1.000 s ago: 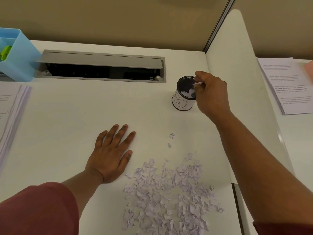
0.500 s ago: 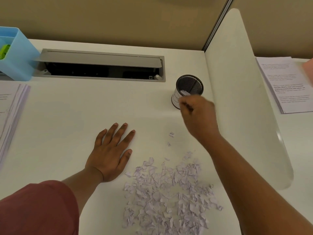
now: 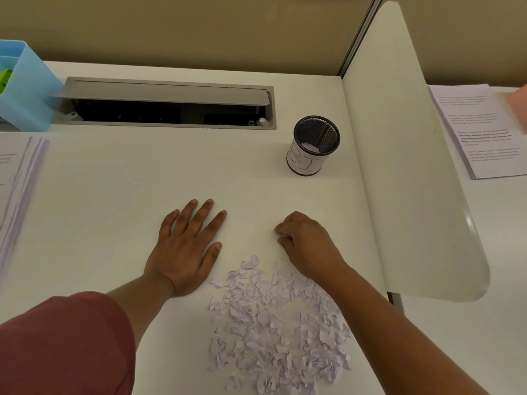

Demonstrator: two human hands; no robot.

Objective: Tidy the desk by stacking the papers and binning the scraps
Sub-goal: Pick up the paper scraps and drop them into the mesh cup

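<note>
White scraps point(image 3: 278, 326) lie heaped on the desk point(image 3: 114, 209) at 6 o'clock. Since a second ago the right hand point(image 3: 305, 246) has left the mesh cup point(image 3: 315, 145) at 1 o'clock and now curls at the heap's far edge; whether it pinches a scrap cannot be told. Left hand point(image 3: 185, 249) stays flat, fingers spread.

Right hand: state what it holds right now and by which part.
Cannot be told. The right hand is curled, fingertips down on the desk where stray paper scraps lay; any scrap pinched is hidden.
</note>
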